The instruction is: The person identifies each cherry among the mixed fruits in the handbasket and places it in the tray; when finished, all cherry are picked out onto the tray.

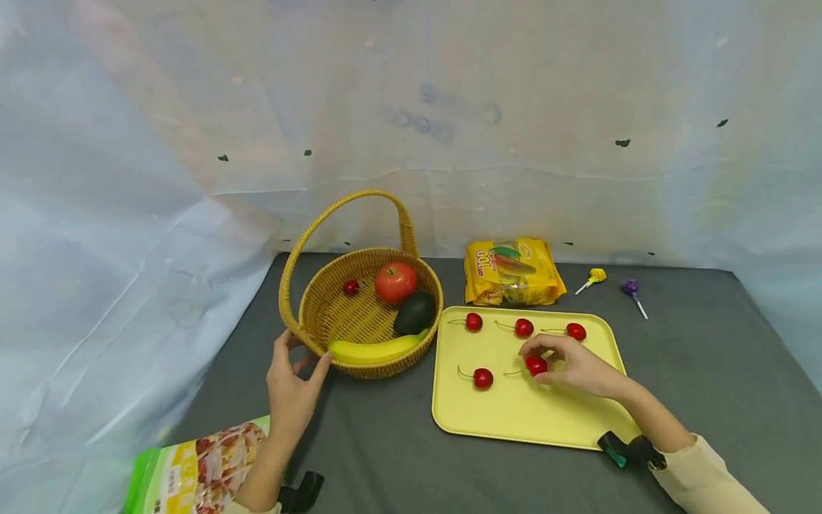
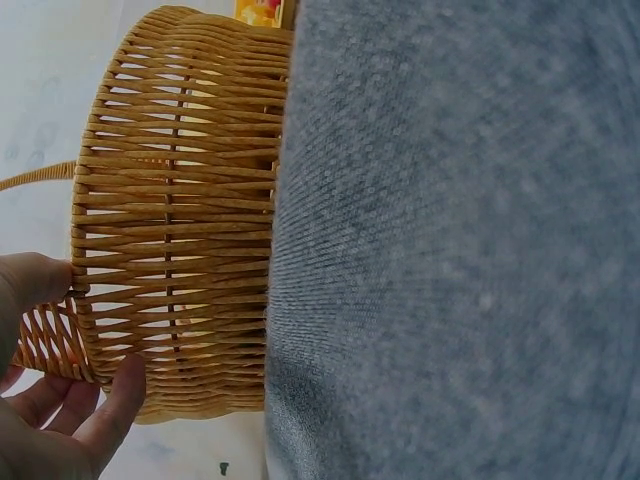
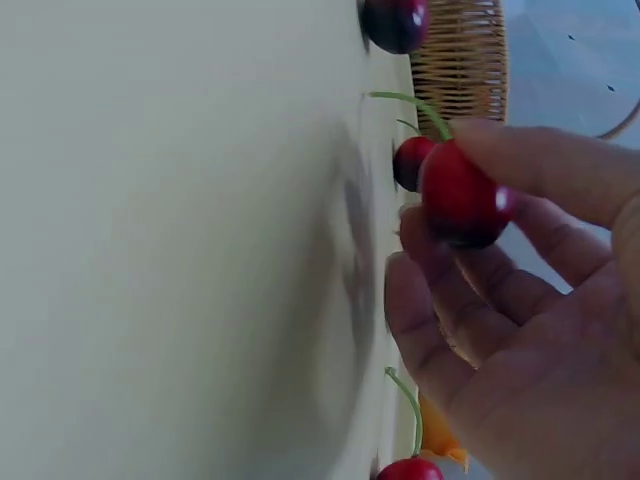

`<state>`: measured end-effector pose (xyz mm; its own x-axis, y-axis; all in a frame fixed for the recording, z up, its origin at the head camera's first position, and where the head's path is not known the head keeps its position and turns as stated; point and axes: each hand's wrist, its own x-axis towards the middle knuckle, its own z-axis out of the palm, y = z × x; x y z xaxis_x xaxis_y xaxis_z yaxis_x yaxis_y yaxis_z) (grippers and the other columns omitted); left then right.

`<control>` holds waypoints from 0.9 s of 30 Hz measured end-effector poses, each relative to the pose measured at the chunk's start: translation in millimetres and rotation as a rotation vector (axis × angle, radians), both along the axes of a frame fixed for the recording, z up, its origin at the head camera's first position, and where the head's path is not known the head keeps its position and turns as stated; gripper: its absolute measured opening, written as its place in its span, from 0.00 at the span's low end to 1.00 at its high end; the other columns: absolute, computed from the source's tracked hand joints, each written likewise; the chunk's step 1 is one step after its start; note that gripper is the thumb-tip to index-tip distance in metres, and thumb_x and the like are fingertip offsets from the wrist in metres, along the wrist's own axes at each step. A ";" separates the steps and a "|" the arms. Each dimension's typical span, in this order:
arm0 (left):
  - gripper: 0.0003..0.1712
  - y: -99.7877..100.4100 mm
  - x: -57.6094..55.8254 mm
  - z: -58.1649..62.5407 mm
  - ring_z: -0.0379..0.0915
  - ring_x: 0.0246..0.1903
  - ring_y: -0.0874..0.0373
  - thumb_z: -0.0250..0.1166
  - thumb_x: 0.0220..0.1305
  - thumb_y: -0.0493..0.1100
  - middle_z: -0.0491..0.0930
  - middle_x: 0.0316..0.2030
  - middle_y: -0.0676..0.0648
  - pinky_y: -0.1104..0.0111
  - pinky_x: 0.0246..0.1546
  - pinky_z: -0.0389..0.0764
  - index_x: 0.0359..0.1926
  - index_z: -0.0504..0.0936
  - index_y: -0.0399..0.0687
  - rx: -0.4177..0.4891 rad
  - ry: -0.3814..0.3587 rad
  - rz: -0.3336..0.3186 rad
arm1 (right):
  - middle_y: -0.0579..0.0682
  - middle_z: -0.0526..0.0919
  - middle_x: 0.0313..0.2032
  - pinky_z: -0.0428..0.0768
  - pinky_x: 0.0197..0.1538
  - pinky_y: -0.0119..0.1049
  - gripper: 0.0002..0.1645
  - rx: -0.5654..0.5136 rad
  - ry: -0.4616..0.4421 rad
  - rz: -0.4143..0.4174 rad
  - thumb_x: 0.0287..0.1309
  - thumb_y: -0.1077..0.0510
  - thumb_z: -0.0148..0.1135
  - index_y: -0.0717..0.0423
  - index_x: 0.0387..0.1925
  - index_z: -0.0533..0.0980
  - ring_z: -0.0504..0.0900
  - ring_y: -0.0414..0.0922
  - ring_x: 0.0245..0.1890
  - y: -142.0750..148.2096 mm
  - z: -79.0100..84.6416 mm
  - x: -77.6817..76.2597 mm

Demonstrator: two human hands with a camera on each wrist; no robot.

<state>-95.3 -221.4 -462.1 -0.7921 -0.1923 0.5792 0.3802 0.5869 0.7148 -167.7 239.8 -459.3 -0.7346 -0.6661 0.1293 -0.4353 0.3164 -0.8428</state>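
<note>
My left hand (image 1: 292,389) grips the rim of a wicker basket (image 1: 308,303) at the foot of its handle, thumb on one side and fingers on the other. Inside the basket are a banana (image 1: 372,350), a red apple (image 1: 395,283), a dark green avocado (image 1: 414,314) and a cherry (image 1: 350,288). Over a yellow tray (image 1: 514,417), my right hand (image 1: 578,368) pinches a cherry (image 3: 465,195) between thumb and fingers, its green stem sticking out. Around it on the tray lie other cherries, among them one nearer the basket (image 1: 483,378) and one by the far edge (image 1: 523,328).
Behind the tray lies a yellow snack bag (image 1: 514,271) with a mango picture. A yellow lollipop (image 1: 596,275) and a purple lollipop (image 1: 632,287) are to its right. A green and yellow package (image 1: 212,467) sits under my left forearm. Whitish sheeting (image 1: 449,143) hangs behind the grey table (image 1: 385,450).
</note>
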 end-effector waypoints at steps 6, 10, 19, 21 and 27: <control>0.39 -2.0 -1.4 -1.2 0.71 0.54 0.45 0.71 0.58 0.28 0.73 0.54 0.34 0.73 0.46 0.82 0.68 0.65 0.32 0.005 0.002 0.010 | 0.54 0.82 0.44 0.81 0.40 0.37 0.15 0.057 0.026 0.017 0.58 0.65 0.71 0.60 0.47 0.80 0.77 0.44 0.39 2.1 0.8 5.4; 0.39 -1.7 -1.8 -1.7 0.71 0.54 0.44 0.71 0.58 0.28 0.73 0.53 0.33 0.73 0.46 0.82 0.68 0.65 0.31 0.007 0.004 0.004 | 0.49 0.82 0.39 0.77 0.34 0.35 0.14 0.081 0.059 0.007 0.55 0.63 0.73 0.56 0.44 0.81 0.75 0.46 0.33 0.2 -0.2 6.7; 0.39 2.2 -1.9 -0.6 0.71 0.54 0.42 0.71 0.58 0.28 0.72 0.54 0.33 0.72 0.46 0.82 0.68 0.64 0.31 0.009 0.002 -0.009 | 0.47 0.80 0.38 0.75 0.31 0.34 0.17 0.179 0.039 -0.005 0.54 0.60 0.75 0.56 0.45 0.80 0.74 0.48 0.34 -4.4 6.9 4.4; 0.39 1.7 -2.3 -1.0 0.71 0.54 0.42 0.71 0.58 0.28 0.72 0.54 0.33 0.74 0.47 0.82 0.68 0.64 0.31 0.012 0.005 -0.009 | 0.49 0.80 0.40 0.75 0.33 0.34 0.18 0.206 0.047 -0.009 0.55 0.59 0.75 0.58 0.47 0.79 0.74 0.49 0.36 -7.3 14.0 0.9; 0.41 0.9 -1.7 -1.0 0.70 0.54 0.41 0.72 0.55 0.25 0.72 0.54 0.32 0.82 0.46 0.78 0.69 0.65 0.33 0.017 0.013 -0.005 | 0.51 0.78 0.47 0.79 0.38 0.42 0.19 0.211 0.131 0.003 0.59 0.58 0.71 0.56 0.52 0.80 0.74 0.52 0.40 -39.5 50.2 -23.2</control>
